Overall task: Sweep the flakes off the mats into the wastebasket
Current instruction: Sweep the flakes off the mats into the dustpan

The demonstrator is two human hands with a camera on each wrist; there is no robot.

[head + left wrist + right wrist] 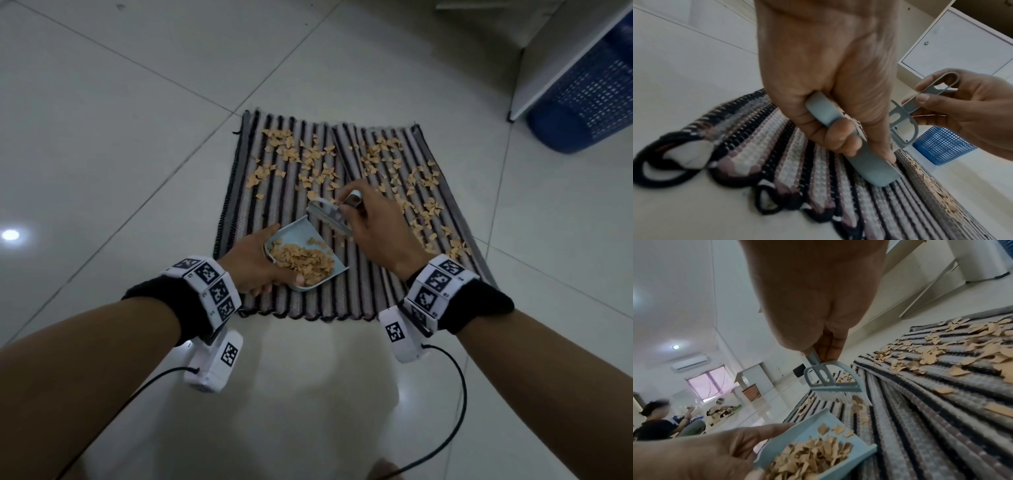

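Two mats point(281, 164) lie side by side, both woven in lengthwise stripes of black, grey, white and dusty pink; the looped fringe along the near edge repeats black and white. The flakes point(310, 161) scattered over them are tan, a light cardboard brown. The dustpan point(317, 236) is pale blue, and its load of flakes is the same tan. The brush point(329, 214) is a matching pale blue-grey with whitish bristles. The wastebasket point(589, 92) is saturated blue with a fine open mesh pattern. Floor tiles point(120, 120) are glossy off-white with thin grey joints. Both wristbands point(205, 291) are white, printed with black-and-white square markers, over black cuffs.
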